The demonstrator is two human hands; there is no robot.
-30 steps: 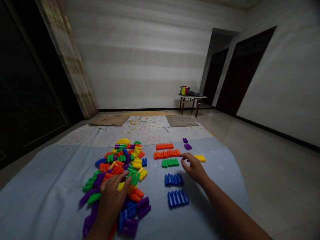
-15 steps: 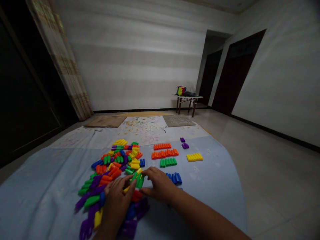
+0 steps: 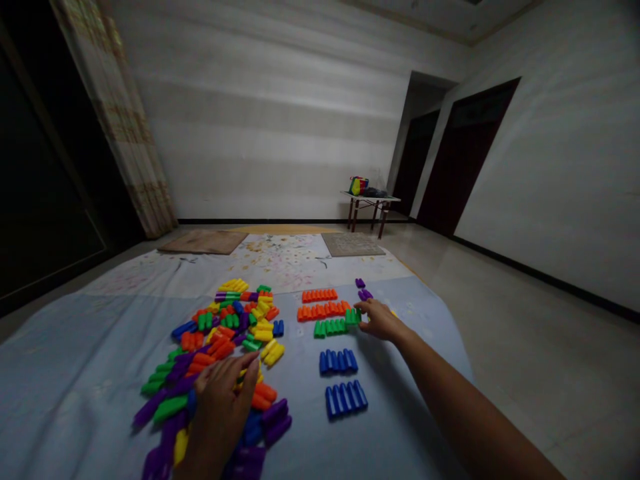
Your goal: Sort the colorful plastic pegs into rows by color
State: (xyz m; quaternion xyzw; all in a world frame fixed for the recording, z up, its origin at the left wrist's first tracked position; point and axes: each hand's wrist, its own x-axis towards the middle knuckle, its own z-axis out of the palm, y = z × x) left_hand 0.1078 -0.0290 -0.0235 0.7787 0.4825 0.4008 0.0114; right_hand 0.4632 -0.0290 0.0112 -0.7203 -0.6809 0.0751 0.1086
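My right hand (image 3: 383, 321) pinches a small green plastic block (image 3: 353, 317) made of joined tubes, at the right end of the green row (image 3: 330, 327). My left hand (image 3: 226, 387) rests over the mixed heap of coloured tube blocks (image 3: 220, 343), fingers loosely stretched and thumb apart. Yellow pieces show by its fingertips, and an orange block (image 3: 264, 395) lies just to its right. Above the green row are two orange rows (image 3: 320, 295), and below it two blue rows (image 3: 339, 361). Purple blocks (image 3: 365, 294) lie beyond my right hand, which mostly hides some yellow ones.
A pale blue and flowered cloth (image 3: 400, 400) covers the surface. Two flat mats (image 3: 205, 242) lie along its far edge. Farther off, a small table (image 3: 371, 197) carries a colourful bag (image 3: 359, 186), near dark doors (image 3: 463, 160). A curtain (image 3: 127, 127) hangs at the left.
My right hand has carried the green block from the heap, rightward and away, to the end of the green row. My left hand has stayed at the heap and let go of the green block.
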